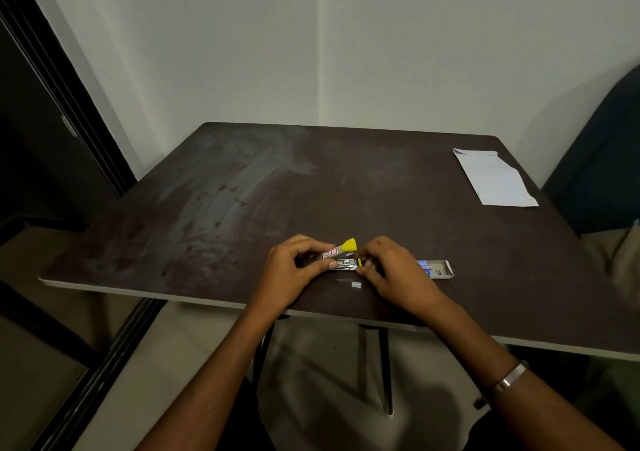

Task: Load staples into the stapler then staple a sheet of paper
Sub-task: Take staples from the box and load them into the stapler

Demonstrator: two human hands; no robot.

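Small metal stapler with yellow plastic end [341, 254], swung open, held between both hands just above the near part of the dark brown tabletop [242, 190]. Left hand [294, 270], fingers curled, gripping the stapler's body from the left; right hand [388, 267], fingertips pinched at the open staple channel, apparently seating a strip, though too small to tell for sure. Likely light and rigid, hinged, with smooth metal sides prone to slipping; best held by the base and sides, clear of the sprung top. Staple strips probably brittle, apt to snap into short lengths if bent.

Short silvery piece of staples [356, 285] lying loose on the tabletop just below and between the hands. Small blue-and-white cardboard staple box [436, 269], end flap open, just right of the right hand. White sheet of paper [495, 180], one corner creased, well beyond the right hand, near the far right edge.

Near tabletop edge close under the wrists, so a dropped staple piece could roll off. Plenty of bare surface ahead and to the left of the left hand for stapling.
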